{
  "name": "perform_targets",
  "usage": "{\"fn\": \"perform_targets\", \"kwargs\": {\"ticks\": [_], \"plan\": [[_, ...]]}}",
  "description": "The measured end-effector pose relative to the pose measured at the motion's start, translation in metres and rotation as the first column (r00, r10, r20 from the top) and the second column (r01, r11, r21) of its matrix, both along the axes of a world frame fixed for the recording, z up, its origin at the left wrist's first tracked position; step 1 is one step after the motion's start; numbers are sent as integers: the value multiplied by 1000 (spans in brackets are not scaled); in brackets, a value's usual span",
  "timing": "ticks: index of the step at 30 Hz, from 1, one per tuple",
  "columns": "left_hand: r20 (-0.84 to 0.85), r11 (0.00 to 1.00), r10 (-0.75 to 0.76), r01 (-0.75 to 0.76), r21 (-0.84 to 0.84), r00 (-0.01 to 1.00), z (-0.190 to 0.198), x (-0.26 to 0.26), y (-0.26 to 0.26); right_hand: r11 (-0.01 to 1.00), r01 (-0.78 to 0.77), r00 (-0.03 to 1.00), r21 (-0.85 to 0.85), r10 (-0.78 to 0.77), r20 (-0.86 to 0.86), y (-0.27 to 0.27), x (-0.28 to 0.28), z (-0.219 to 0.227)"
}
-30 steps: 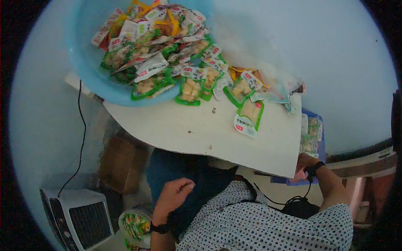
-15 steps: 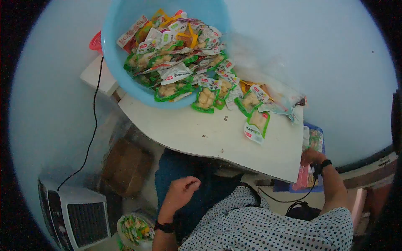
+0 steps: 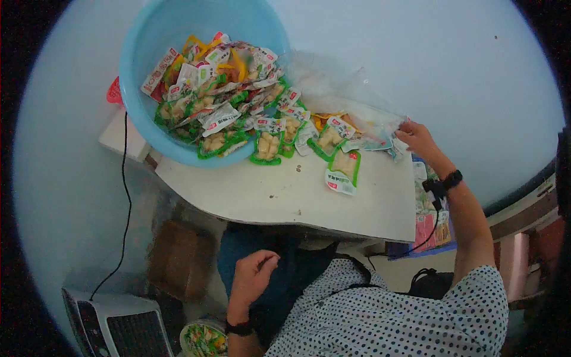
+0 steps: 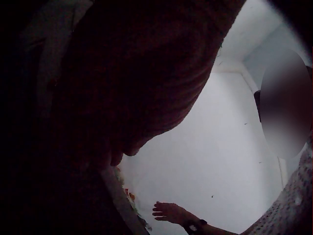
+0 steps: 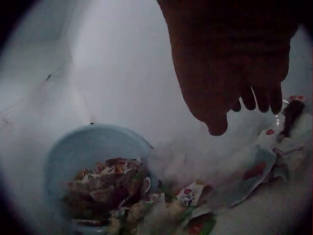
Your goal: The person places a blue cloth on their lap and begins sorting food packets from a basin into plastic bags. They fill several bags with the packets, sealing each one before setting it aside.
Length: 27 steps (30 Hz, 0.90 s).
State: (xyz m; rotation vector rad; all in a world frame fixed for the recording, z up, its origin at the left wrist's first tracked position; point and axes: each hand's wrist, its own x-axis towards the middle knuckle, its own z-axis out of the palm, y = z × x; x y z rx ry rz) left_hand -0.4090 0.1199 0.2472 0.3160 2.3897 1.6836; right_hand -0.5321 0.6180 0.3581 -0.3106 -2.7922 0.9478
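Observation:
My right hand (image 3: pixel 417 138) is at the right end of a clear plastic bag (image 3: pixel 380 116) on the table. In the right wrist view its fingers (image 5: pixel 248 99) hang apart just over the bag, with nothing between them. My left hand (image 3: pixel 253 278) stays over the lap, loosely curled and holding nothing; it shows only as a dark shape in the left wrist view. Snack packets with green edges, such as the nearest packet (image 3: pixel 343 171), lie on the white table (image 3: pixel 238 191). A blue basin (image 3: pixel 134 98) holds a heap of more packets.
A blue crate (image 3: pixel 399 250) with packets stands below the table's right edge. On the floor at the left are a grey appliance (image 3: pixel 119 312) with a black cord (image 3: pixel 126 196), a brown box (image 3: pixel 181 262) and a bin of wrappers (image 3: pixel 204 342).
My right hand has left the crate at the right and come up to the bag end at the table's far right corner. The left hand has stayed over the lap.

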Motion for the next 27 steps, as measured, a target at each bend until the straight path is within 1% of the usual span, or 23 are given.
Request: {"fn": "perform_targets", "kwargs": {"ticks": [1, 3, 5, 6, 8, 9, 12, 15, 18, 21, 24, 26, 27], "plan": [[12, 1000, 6, -6, -12, 1000, 2, 1, 0, 994, 30, 999, 102, -25, -47, -6, -11, 0], [20, 1000, 19, -19, -14, 1000, 7, 4, -1, 950, 100, 987, 297, -58, -147, -16, -32, -1], [9, 999, 33, -34, 6, 999, 12, 7, -1, 860, 228, 928, 456, -51, -369, 5, -65, -32], [22, 999, 33, -34, 25, 999, 14, 8, -1, 803, 302, 880, 514, -28, -473, 7, -74, -37], [49, 997, 35, -38, 63, 998, 17, 11, -2, 896, 257, 922, 361, -116, -368, 13, -86, -35], [47, 998, 42, -44, 51, 998, 20, 13, -2, 930, 241, 939, 278, -152, -307, 12, -89, -32], [45, 998, 51, -52, 28, 998, 25, 15, 0, 957, 290, 939, 14, -281, -197, 13, -92, -29], [51, 999, 40, -42, 33, 998, 22, 13, 1, 891, 454, 880, 3, -448, -160, 10, -92, -24], [47, 999, 29, -31, 31, 998, 17, 10, 4, 815, 550, 826, -182, -563, -27, 14, -95, -24], [35, 999, 32, -33, 18, 999, 17, 9, 8, 788, 550, 823, -276, -568, 16, 24, -97, -33], [25, 999, 30, -30, 20, 999, 18, 7, 9, 858, 507, 813, -81, -507, -287, 55, -113, -66], [30, 1000, 20, -20, -3, 999, 23, 5, 11, 916, 336, 843, -218, -396, -365, 61, -123, -74], [24, 999, 32, -32, -7, 999, 23, 4, 10, 929, 243, 845, -279, -344, -409, 60, -124, -74]]}}
